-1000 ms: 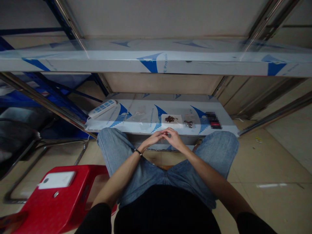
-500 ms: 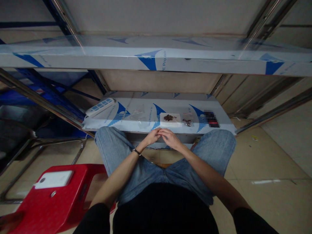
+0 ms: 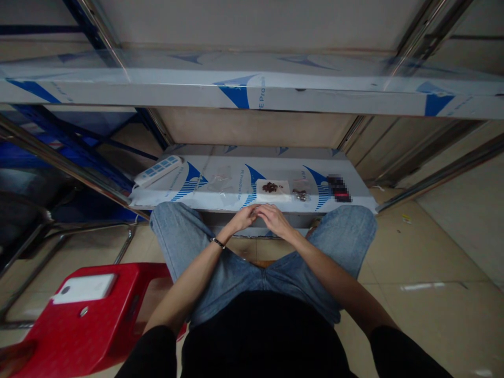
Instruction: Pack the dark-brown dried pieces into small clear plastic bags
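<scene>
My left hand (image 3: 244,218) and my right hand (image 3: 274,220) meet at the fingertips, just in front of the low shelf's front edge. The fingers of both are bent and pressed together; whatever is between them, if anything, is too small or hidden to make out. Right beyond the hands, a small pile of dark brown pieces (image 3: 270,187) lies on a white square sheet (image 3: 277,196). To its right is a clear plastic bag (image 3: 300,194) with some brown pieces in it. Left of the sheet lies another clear, crumpled plastic bag (image 3: 221,181).
A white power strip (image 3: 159,171) lies at the left of the film-covered shelf (image 3: 192,199); a blurred-out dark item (image 3: 339,188) at its right. An upper shelf (image 3: 157,92) crosses above. On the left, a red stool (image 3: 74,331) carries a white phone (image 3: 84,289); another person's hand (image 3: 16,357) touches it.
The view has shifted slightly, so everything sits a little higher and further left. My hands stay together at the same place, with only a small change in the fingers.
</scene>
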A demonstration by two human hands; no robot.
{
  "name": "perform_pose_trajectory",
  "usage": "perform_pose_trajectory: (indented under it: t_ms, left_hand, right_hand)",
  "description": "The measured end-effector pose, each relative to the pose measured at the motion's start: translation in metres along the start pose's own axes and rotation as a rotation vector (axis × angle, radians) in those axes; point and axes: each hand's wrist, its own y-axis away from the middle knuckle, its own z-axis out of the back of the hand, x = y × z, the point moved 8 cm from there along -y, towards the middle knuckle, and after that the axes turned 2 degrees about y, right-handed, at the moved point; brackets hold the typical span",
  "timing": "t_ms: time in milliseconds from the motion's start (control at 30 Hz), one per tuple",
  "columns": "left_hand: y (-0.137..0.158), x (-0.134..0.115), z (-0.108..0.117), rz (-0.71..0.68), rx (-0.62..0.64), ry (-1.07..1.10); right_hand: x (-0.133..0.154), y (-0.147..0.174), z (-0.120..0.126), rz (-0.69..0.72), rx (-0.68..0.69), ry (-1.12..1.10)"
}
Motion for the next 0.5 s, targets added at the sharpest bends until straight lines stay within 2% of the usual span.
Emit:
perform_pose_trajectory:
  t_ms: [167, 300, 500]
  left_hand:
    - [0.003, 0.005, 0.000, 0.066, 0.032, -0.088]
    - [0.005, -0.002, 0.000, 0.041, 0.052, -0.043]
    - [0.005, -0.014, 0.009, -0.031, 0.000, -0.046]
  right_hand:
    - [0.006, -0.001, -0.001, 0.040, 0.038, -0.077]
    - [0.014, -0.001, -0.002, 0.080, 0.047, -0.092]
    - [0.015, 0.001, -0.003, 0.098, 0.054, 0.005]
